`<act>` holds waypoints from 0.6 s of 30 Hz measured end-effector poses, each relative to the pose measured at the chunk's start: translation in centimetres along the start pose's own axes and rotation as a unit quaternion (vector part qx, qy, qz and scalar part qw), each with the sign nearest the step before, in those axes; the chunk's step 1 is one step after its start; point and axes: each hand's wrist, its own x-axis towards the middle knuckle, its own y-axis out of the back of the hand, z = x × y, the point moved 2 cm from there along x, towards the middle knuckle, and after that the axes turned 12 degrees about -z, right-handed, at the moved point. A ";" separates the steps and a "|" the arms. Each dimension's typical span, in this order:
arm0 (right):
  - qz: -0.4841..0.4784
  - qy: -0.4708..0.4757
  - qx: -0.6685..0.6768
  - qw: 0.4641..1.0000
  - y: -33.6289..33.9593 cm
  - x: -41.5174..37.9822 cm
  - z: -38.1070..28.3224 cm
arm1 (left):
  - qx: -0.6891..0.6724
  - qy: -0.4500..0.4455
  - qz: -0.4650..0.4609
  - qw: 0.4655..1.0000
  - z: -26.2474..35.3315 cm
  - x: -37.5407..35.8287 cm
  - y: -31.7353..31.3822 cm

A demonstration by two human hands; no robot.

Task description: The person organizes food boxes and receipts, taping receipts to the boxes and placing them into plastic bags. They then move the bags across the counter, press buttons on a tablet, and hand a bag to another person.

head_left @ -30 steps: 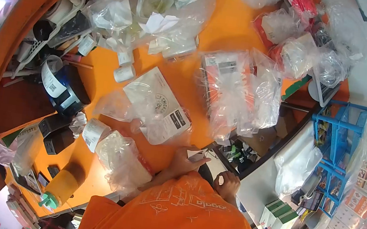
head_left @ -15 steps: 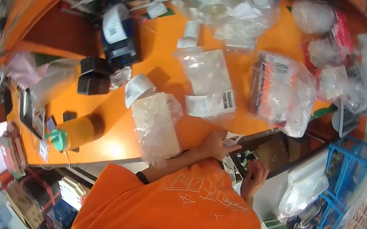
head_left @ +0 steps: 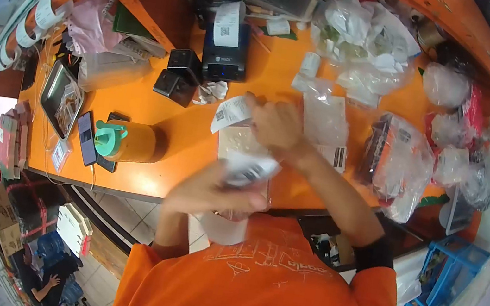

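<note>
My left hand [head_left: 210,192] is smeared by motion in front of my chest, closed on a printed paper label [head_left: 252,170]. A long pale strip [head_left: 223,228] hangs below it, also blurred. Over the table my right hand [head_left: 278,126] has its fingers curled at the edge of a white printed slip [head_left: 232,114] and seems to pinch it. Beneath both hands lies a plastic-wrapped package [head_left: 240,141], partly hidden by them. Just beyond my right hand is another clear-wrapped package [head_left: 325,121] with a label.
A black label printer [head_left: 225,54] stands at the back. To the left are a bottle with a green lid [head_left: 125,142], a phone [head_left: 87,137] and a metal tray [head_left: 61,99]. An orange boxed package [head_left: 394,161] sits right, above an open drawer [head_left: 332,247]. A person [head_left: 42,281] is at lower left.
My right hand has moved from beside the drawer up to the slip on the package. My left hand has swung left and back with the paper. The view has turned, shifting the table contents right.
</note>
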 end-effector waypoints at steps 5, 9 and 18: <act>0.094 0.151 0.052 0.983 -3.0 0.8 -1.0 | 0.047 0.022 0.451 0.891 -4.1 -1.6 7.4; 0.192 0.282 0.134 0.930 -4.3 -5.6 -1.2 | 0.090 -0.001 0.490 0.867 -9.5 -1.5 7.5; 0.143 0.273 0.080 0.948 -8.1 -10.2 -0.9 | 0.074 0.066 0.492 0.865 -14.7 0.2 1.9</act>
